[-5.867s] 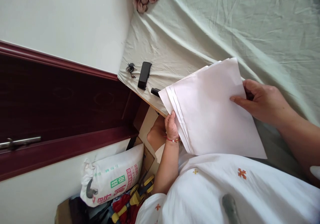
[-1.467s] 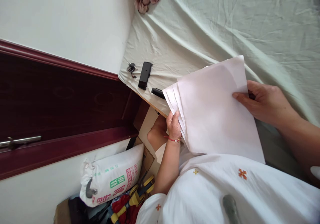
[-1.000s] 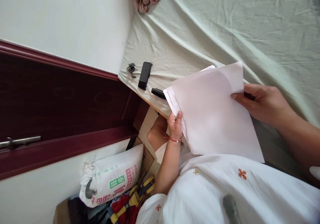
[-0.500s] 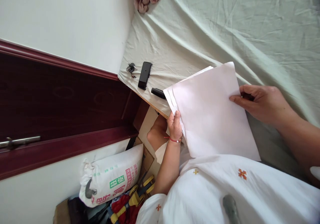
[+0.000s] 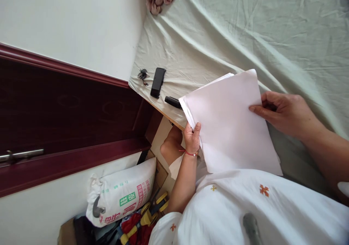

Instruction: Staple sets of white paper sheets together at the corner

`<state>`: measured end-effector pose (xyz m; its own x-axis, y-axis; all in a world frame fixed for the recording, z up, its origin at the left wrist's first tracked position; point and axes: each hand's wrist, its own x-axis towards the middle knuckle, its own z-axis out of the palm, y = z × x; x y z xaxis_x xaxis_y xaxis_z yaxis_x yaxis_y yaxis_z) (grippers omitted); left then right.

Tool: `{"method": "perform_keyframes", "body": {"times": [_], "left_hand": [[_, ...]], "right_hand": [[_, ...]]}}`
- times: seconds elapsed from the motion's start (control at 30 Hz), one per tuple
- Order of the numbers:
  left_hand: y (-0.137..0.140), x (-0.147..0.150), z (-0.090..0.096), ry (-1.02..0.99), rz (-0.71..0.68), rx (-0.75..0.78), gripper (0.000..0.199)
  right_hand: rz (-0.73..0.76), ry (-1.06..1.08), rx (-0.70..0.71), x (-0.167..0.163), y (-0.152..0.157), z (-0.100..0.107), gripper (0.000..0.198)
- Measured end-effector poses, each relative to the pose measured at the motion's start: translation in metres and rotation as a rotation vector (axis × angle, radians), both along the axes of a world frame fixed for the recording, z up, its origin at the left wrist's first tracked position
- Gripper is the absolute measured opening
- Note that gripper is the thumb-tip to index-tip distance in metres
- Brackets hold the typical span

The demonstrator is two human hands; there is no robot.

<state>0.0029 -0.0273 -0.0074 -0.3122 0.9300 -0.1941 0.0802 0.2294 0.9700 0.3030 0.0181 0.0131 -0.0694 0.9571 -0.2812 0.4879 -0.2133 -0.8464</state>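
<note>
White paper sheets (image 5: 234, 128), a loose stack of them, tilt up in front of the person, held above the edge of the pale green cloth (image 5: 272, 37), with the lower end right against the white shirt (image 5: 231, 201). And look at the grip: the left hand (image 5: 192, 138), red bracelet (image 5: 190, 153) at the wrist, is clamped on the left edge, thumb lying over the face. Over on the far side, the right hand (image 5: 283, 110) pinches the right edge, thumb on top, its other fingertips hidden behind. So the hands are well apart, the stack spanning the gap! Layers fan out slightly along the left and upper edges, the top page plain. Just beside the upper left corner lies a small black object (image 5: 172, 101), then a black case (image 5: 157, 82), then a dark bunch (image 5: 142, 76) that looks like keys. Down on the left, a printed white sack (image 5: 125, 190) slumps below the dark red door (image 5: 62, 103).
</note>
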Motion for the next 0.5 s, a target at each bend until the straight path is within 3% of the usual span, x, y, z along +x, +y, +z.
{"method": "perform_keyframes", "body": {"times": [0.17, 0.5], "left_hand": [[-0.0009, 0.0004, 0.0006, 0.062, -0.087, 0.065, 0.035], [-0.0015, 0.0031, 0.0019, 0.126, -0.077, 0.062, 0.039]], "right_hand": [[0.020, 0.012, -0.021, 0.0007, -0.0005, -0.0003, 0.028], [0.047, -0.017, 0.001, 0.0004, -0.0002, -0.0001, 0.028]]}}
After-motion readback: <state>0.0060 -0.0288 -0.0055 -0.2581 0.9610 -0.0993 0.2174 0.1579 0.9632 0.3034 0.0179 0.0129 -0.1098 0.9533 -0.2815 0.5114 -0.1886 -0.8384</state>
